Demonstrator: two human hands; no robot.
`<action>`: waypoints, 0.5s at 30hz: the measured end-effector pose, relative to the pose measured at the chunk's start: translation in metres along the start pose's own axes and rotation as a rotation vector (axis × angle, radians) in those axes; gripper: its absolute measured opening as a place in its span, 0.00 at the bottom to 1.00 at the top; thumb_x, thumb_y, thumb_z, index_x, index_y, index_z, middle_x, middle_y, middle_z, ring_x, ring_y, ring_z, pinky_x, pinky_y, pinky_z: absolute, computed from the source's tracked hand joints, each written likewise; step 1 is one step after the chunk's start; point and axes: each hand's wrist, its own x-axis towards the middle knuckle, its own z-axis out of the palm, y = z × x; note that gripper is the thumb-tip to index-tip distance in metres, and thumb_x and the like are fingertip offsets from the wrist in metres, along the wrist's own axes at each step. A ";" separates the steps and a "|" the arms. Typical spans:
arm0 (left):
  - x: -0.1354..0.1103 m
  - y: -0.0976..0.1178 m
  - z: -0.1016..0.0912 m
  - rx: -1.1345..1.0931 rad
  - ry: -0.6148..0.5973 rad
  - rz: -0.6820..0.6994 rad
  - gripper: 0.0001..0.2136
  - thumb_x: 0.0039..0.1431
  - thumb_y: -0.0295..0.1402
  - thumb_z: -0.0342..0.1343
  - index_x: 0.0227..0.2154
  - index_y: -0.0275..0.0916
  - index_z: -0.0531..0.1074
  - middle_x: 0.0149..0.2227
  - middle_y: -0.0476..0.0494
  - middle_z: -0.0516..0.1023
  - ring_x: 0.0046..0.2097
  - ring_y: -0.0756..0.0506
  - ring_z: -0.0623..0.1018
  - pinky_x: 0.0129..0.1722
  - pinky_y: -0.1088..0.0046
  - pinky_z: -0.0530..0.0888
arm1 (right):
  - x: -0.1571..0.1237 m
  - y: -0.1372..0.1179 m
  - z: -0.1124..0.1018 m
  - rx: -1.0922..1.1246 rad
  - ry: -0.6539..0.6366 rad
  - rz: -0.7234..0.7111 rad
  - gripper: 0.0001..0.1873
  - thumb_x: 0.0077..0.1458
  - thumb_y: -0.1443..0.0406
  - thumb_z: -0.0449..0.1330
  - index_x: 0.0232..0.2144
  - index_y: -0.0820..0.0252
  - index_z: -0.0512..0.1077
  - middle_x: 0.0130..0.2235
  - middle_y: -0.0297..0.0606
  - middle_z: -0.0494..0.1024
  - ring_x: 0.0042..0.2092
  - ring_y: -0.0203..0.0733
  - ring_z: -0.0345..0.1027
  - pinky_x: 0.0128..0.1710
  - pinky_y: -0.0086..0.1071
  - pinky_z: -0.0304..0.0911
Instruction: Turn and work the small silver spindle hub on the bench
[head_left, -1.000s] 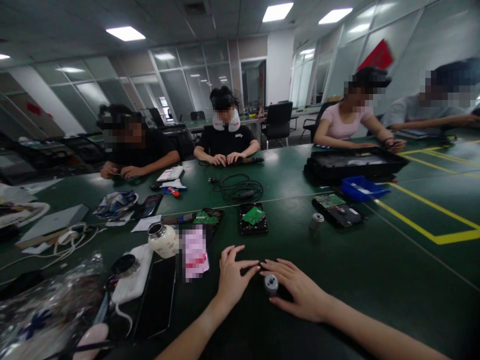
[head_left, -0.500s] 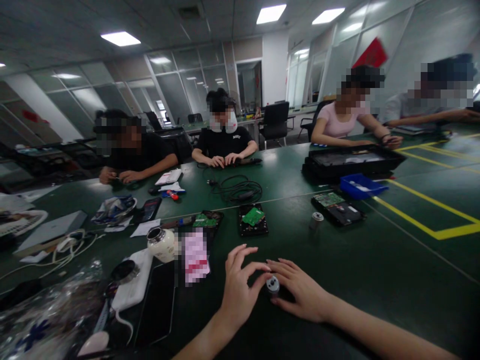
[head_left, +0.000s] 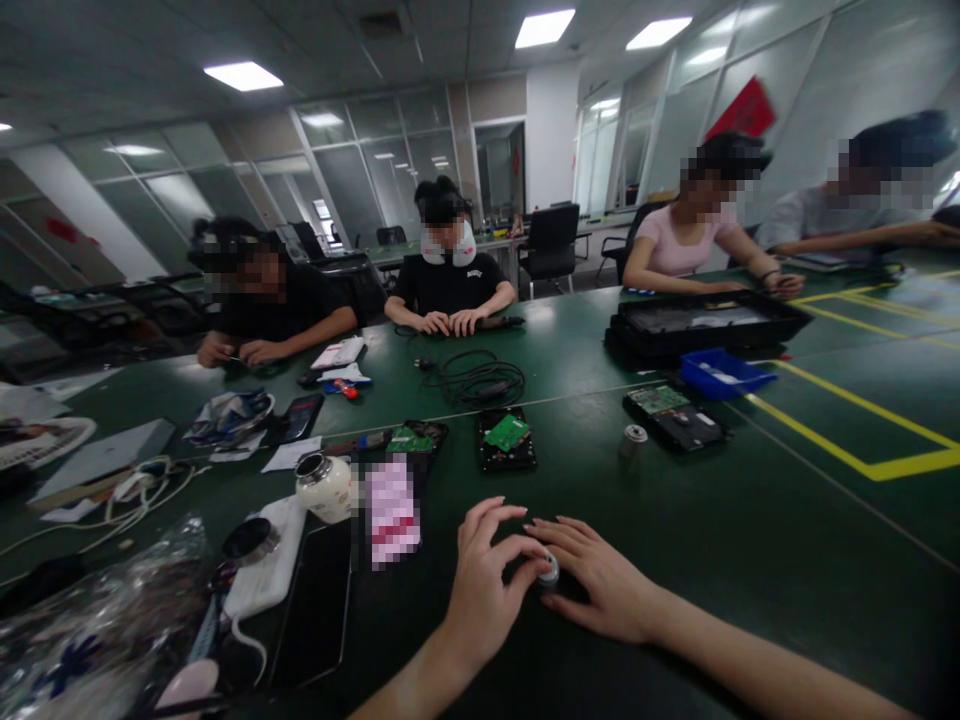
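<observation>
A small silver metal cylinder (head_left: 550, 573) stands on the green table in front of me, with its top partly covered by fingers. My right hand (head_left: 600, 580) lies on the table and closes around the cylinder's side between thumb and fingers. At its top, the thumb and index finger of my left hand (head_left: 491, 570) are brought together in a pinch, while the other fingers stay raised and curved. Whatever may be between those two fingertips is too small to see. A similar silver cylinder (head_left: 634, 440) stands farther off, near a hard drive (head_left: 679, 416).
Beyond my hands lie another hard drive (head_left: 508, 440) with a green circuit board and a coiled black cable (head_left: 480, 380). A white jar (head_left: 326, 490), a phone (head_left: 311, 600) and plastic wrapping (head_left: 112, 630) sit at left. A blue tray (head_left: 724, 373) is at right. Several people sit opposite.
My left thumb and index finger have moved slightly right and now cover the top of the cylinder, whose holes showed before. My right hand has barely moved.
</observation>
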 end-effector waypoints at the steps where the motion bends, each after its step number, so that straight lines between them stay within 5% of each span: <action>1: 0.000 0.000 0.000 0.000 -0.008 -0.002 0.05 0.56 0.30 0.63 0.32 0.49 0.79 0.49 0.46 0.74 0.57 0.34 0.64 0.55 0.48 0.65 | 0.000 -0.001 0.000 0.000 -0.001 0.001 0.30 0.57 0.57 0.59 0.60 0.56 0.62 0.63 0.45 0.63 0.64 0.53 0.55 0.64 0.54 0.48; 15: -0.001 0.006 -0.002 -0.052 -0.035 0.015 0.07 0.53 0.28 0.62 0.35 0.44 0.76 0.48 0.44 0.75 0.57 0.34 0.65 0.56 0.50 0.64 | 0.002 -0.002 -0.002 -0.010 -0.018 -0.001 0.27 0.58 0.56 0.58 0.58 0.58 0.64 0.62 0.47 0.64 0.64 0.51 0.55 0.64 0.52 0.47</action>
